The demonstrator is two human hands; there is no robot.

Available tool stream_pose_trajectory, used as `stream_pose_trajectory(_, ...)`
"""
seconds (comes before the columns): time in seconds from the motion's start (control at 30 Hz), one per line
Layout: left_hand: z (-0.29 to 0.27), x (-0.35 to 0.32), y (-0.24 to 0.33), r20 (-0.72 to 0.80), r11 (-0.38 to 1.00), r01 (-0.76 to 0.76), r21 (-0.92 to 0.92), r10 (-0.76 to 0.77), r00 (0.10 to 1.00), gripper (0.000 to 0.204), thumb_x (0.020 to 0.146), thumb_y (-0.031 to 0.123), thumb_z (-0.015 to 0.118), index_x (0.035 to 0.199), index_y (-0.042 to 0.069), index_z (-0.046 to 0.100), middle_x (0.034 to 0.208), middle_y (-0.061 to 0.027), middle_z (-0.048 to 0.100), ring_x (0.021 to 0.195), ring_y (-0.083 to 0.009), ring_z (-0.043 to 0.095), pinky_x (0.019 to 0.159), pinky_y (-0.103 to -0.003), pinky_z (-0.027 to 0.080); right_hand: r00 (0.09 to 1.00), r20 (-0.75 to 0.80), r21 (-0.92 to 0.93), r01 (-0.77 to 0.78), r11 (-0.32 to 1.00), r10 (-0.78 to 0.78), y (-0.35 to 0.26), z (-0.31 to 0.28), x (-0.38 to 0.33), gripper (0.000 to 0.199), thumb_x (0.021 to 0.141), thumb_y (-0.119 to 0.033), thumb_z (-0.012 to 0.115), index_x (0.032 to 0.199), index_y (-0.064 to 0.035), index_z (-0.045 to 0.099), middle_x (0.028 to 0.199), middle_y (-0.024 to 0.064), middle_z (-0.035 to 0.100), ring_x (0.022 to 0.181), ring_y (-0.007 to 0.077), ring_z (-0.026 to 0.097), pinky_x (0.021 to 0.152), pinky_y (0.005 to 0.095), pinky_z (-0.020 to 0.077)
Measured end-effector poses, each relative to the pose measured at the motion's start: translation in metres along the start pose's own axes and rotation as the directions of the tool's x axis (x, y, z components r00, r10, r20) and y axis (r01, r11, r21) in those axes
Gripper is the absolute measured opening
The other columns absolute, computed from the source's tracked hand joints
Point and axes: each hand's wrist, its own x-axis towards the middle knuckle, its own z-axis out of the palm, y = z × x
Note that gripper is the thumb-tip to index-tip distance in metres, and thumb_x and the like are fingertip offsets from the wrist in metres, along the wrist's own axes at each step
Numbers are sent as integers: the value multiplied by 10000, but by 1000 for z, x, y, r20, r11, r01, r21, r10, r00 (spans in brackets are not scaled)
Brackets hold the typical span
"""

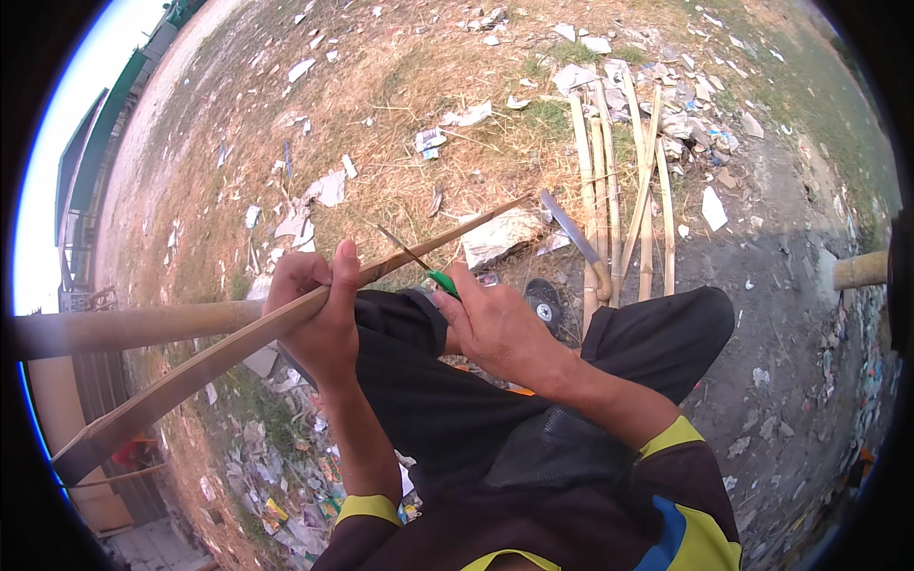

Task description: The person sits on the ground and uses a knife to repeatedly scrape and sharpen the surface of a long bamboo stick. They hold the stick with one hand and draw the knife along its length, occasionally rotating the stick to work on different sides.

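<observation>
My left hand [319, 324] is closed round a long split bamboo strip [214, 352], its thumb pointing up along the near side. The strip slants from the lower left up to a thin tip near the middle of the view. A knife [444, 282] with a green handle is gripped in my right hand [509, 333]. Its narrow blade points up and left and crosses the strip just beyond my left hand; whether the edge bites into the bamboo I cannot tell. Both hands are above my dark trousers.
Several bamboo pieces [583, 171] lie on the ground ahead to the right. Beside them rests a large blade with a curved wooden handle [571, 233]. A thick bamboo pole [143, 328] runs in from the left; another pole end [862, 270] shows at right. Paper scraps litter the dry grass.
</observation>
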Motion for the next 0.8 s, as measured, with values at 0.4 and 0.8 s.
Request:
stream_pose_trajectory(0.4,8,-23,21,-43,999,16,50,-14,999,270,867,47,710,722,52,482,635,55,431,562,-7,390,489,-181,301,993,-57,-361,-117,925,103,28,24,-14,197,968,-188,493,1002,-1,439,582,236,581,587,415,627,494,489,496)
stream_pose_trajectory(0.8,0,-15,15,138,991,-108,81,96,986,280,773,66,798,655,50,544,545,35,484,487,-12,385,450,-191,286,987,-65,-413,-158,897,144,26,-1,-10,219,956,-244,519,1013,-35,486,576,236,575,558,447,600,485,516,473)
